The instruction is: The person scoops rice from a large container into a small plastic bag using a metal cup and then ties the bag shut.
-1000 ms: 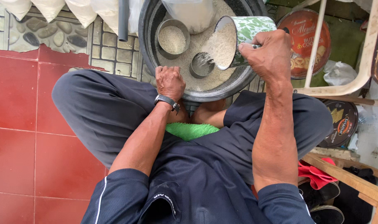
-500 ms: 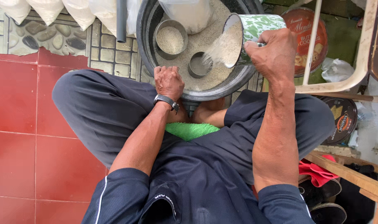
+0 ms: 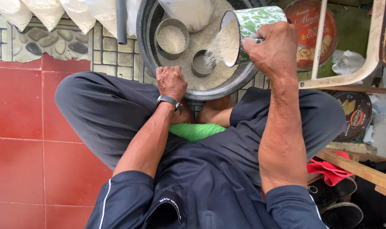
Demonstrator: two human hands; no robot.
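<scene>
The person sits cross-legged on the red tiled floor (image 3: 23, 140), a green cloth (image 3: 196, 130) showing between the knees, and works over a wide dark basin (image 3: 147, 38) set just beyond the feet. The left hand (image 3: 171, 81), with a dark wristwatch (image 3: 169, 101) at the wrist, rests curled on the near rim of the basin; its fingers are bent and pressed together, gripping nothing that can be made out. The right hand (image 3: 272, 50) is wrapped tightly around a green-and-white patterned mug (image 3: 249, 26), fingers closed about its body. Compared with a second ago, the mug is tipped further over and a stream of white rice now falls from its mouth into the small metal tin (image 3: 200, 64) sitting in the basin's rice, whereas before the grain was only banked up at the lip. By this reading the small tin is being filled, with much of the mug's load not yet out. The rice looks dry, fine and loose, sliding as a powdery fan. Farther in, a larger round tin (image 3: 171, 38) stands already level-full, and a white sack (image 3: 188, 12) lies at the far side. Beyond the basin are more white bags (image 3: 40, 12), and off to the right round biscuit tins (image 3: 311, 29).
</scene>
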